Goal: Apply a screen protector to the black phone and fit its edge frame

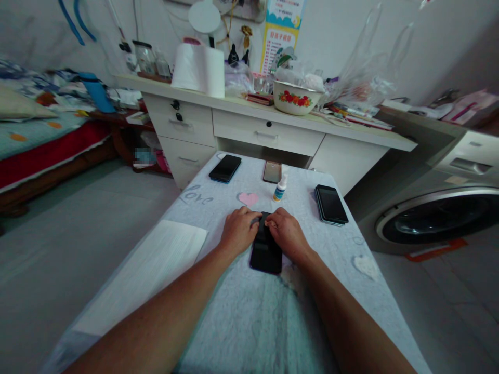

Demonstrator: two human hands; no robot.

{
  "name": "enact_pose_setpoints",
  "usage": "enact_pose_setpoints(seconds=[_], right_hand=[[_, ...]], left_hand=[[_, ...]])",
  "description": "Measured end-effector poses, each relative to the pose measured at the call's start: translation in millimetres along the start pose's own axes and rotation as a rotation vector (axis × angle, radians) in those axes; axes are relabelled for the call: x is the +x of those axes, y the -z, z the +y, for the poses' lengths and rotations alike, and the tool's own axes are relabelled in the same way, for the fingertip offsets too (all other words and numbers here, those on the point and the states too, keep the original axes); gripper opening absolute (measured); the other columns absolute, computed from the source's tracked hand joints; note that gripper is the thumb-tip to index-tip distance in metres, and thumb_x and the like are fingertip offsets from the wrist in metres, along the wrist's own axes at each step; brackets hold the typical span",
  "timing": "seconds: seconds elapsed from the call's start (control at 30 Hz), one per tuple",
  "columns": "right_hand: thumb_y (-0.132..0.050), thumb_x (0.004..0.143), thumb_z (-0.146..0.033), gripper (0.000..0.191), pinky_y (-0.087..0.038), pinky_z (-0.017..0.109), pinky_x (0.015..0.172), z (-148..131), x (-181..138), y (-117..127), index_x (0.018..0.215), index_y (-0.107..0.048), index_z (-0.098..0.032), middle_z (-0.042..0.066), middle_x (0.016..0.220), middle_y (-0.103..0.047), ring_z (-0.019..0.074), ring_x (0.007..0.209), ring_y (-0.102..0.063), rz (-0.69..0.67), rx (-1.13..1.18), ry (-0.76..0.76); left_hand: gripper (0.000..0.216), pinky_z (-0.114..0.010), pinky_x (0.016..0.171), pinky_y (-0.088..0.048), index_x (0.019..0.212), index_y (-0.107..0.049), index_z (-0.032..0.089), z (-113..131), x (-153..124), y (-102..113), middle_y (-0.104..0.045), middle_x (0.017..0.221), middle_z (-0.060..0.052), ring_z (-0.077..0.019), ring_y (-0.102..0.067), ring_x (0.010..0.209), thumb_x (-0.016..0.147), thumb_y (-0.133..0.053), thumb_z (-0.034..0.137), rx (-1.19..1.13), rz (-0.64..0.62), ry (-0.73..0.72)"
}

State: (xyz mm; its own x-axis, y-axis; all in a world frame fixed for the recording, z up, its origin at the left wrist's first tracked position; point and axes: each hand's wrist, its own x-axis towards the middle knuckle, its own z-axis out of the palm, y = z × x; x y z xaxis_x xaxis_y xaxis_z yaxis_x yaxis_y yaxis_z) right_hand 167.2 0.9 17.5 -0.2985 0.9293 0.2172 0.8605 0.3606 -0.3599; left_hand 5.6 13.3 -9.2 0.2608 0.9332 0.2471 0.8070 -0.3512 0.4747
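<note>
Tabletop (241, 322): bottle (280, 188) toward far edge; a forward slip could topple it.
Left hand (240, 229), right hand (287, 232): touching phone (266, 252); I can't tell if clamped.

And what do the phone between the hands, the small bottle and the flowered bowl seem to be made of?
Phone: probably glass-fronted, since its black face is smooth and glossy; body unclear. Small bottle: likely plastic, its white upper part looking smooth, with a coloured lower part. Flowered bowl: perhaps enamelled metal or plastic; smooth, pale, patterned wall.
</note>
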Motion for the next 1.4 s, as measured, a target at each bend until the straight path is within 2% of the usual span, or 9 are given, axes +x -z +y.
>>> enact_pose_setpoints(seconds=[0.27, 0.83, 1.03, 1.4], right_hand=[[-0.048, 0.090, -0.015, 0.022, -0.039, 0.023, 0.074, 12, 10, -5, 0.090, -0.069, -0.016, 0.005, 0.090, -0.059, 0.0133, 0.078, -0.055, 0.068, -0.085, -0.116], [-0.053, 0.088, -0.020, 0.019, -0.035, 0.025, 0.068, 29, 1, 9, 0.086, -0.071, -0.017, 0.005, 0.086, -0.061, 0.0142, 0.075, -0.055, 0.082, -0.143, -0.233], [-0.054, 0.087, -0.019, 0.018, -0.035, 0.025, 0.068, 31, 1, 9, 0.086, -0.072, -0.017, 0.005, 0.085, -0.061, 0.0145, 0.075, -0.055, 0.092, -0.135, -0.234], [-0.048, 0.090, -0.018, 0.023, -0.035, 0.024, 0.068, 18, 10, 4, 0.086, -0.070, -0.017, 0.005, 0.085, -0.060, 0.0137, 0.074, -0.054, 0.082, -0.140, -0.203]], left_hand=[[0.030, -0.033, 0.089, -0.042, 0.112, -0.067, 0.030, 2, 0, 2, -0.062, 0.103, -0.004, -0.0209, -0.057, 0.100, 0.085, -0.057, 0.022, 0.006, -0.019, 0.018], [0.029, -0.034, 0.088, -0.042, 0.112, -0.067, 0.029, 1, -1, 1, -0.061, 0.104, -0.004, -0.0215, -0.056, 0.100, 0.085, -0.056, 0.023, -0.004, -0.012, 0.026], [0.030, -0.035, 0.086, -0.041, 0.112, -0.067, 0.029, 1, -1, -1, -0.061, 0.104, -0.004, -0.0223, -0.056, 0.100, 0.085, -0.056, 0.022, -0.007, -0.001, 0.018], [0.029, -0.034, 0.086, -0.041, 0.111, -0.067, 0.029, 2, -1, 1, -0.062, 0.103, -0.004, -0.0216, -0.056, 0.099, 0.085, -0.057, 0.022, -0.004, -0.002, 0.021]])
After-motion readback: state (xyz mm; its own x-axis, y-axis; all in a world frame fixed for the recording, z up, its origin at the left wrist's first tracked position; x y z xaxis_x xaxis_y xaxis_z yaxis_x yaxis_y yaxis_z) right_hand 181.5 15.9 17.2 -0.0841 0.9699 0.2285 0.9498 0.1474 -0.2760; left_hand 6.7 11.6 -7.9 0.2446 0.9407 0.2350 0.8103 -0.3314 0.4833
